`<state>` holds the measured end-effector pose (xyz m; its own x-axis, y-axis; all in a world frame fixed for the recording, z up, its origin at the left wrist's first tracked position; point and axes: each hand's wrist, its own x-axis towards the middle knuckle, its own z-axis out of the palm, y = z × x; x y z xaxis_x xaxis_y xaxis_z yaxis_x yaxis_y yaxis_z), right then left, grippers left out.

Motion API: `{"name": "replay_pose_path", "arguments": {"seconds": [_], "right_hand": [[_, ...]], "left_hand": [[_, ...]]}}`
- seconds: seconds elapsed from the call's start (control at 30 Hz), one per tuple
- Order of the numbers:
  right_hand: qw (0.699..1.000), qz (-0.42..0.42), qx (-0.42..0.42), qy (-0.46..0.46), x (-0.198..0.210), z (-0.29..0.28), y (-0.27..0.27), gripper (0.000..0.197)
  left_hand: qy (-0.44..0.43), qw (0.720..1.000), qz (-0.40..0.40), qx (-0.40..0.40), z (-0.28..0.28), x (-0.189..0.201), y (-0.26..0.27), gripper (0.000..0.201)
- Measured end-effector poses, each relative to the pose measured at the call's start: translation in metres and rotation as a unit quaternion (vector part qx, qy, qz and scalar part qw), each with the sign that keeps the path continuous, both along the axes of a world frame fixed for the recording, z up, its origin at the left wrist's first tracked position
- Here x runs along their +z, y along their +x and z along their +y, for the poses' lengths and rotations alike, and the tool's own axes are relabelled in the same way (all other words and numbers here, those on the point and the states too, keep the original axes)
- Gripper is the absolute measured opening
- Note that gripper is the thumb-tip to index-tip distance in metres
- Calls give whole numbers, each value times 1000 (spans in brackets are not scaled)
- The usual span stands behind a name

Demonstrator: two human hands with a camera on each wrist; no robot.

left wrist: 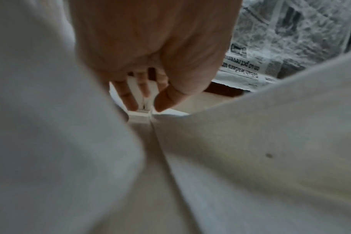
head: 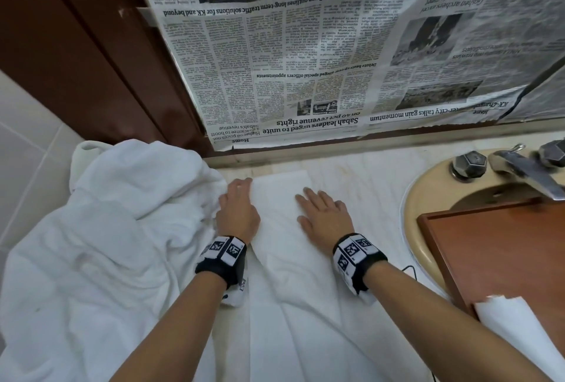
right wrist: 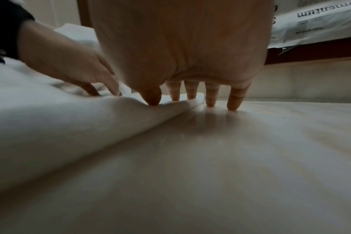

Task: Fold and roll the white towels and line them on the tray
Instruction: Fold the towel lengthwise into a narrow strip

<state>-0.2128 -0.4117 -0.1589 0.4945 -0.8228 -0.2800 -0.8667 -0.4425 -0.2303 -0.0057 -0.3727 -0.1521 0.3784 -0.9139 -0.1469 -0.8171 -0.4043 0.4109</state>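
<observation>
A white towel [head: 281,229] lies folded into a long strip on the marble counter, running from the far wall toward me. My left hand [head: 237,207] rests on its left edge with fingers nearly straight, thumb [left wrist: 164,98] touching the cloth. My right hand [head: 321,213] lies flat on the towel's right side, fingers [right wrist: 233,101] spread and pressing down; the outer fingertips touch the counter beside the towel [right wrist: 70,126]. A brown wooden tray [head: 501,259] sits across the sink at right, with a rolled white towel [head: 516,332] on its near end.
A heap of white towels [head: 107,244] fills the counter to the left. A beige sink [head: 422,198] with a metal tap [head: 526,167] is at right. Newspaper [head: 305,60] covers the wall behind. A dark wooden frame [head: 76,45] stands at back left.
</observation>
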Motion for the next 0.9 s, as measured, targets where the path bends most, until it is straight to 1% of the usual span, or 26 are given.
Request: {"name": "replay_pose_path", "arguments": {"seconds": [0.07,0.1,0.2,0.3,0.37,0.43,0.47,0.53,0.6,0.67,0.73,0.8,0.9], "right_hand": [[1000,18,2,-3,-4,1,-5,56],[1000,27,-4,-1,-5,0,-8,56],[998,54,-25,1,-6,-9,-22,56],[997,64,-40,7,-5,-24,-43,56],[995,67,-71,11,-2,-37,-57,55],[992,68,-102,-7,3,-41,-65,56],[993,54,-102,-20,4,-37,-66,56],[998,3,-61,-35,5,-14,-64,56],[998,-22,-6,-52,5,27,-61,54],[999,-22,13,-33,-5,67,-64,54],[1000,-2,21,-5,-11,86,-69,56],[1000,3,24,-2,-13,79,-78,59],[999,36,12,-8,-10,48,-91,65]], "left_hand": [[43,996,-48,-68,7,-7,-4,54],[64,993,-63,-83,10,-11,-5,53],[105,986,-76,-109,7,-13,-9,53],[123,977,-90,-147,-7,-10,-20,54],[132,975,-87,-158,-22,-9,-30,54],[144,975,-69,-153,-37,-8,-39,54],[149,976,-61,-147,-43,-7,-42,54],[158,976,-49,-139,-52,-6,-45,53],[165,976,-42,-140,-54,-6,-44,54],[163,975,-46,-142,-54,-7,-41,53],[172,975,-49,-132,-56,-7,-38,54],[176,975,-58,-121,-58,-7,-39,54],[170,979,-46,-99,-59,-9,-41,56]]}}
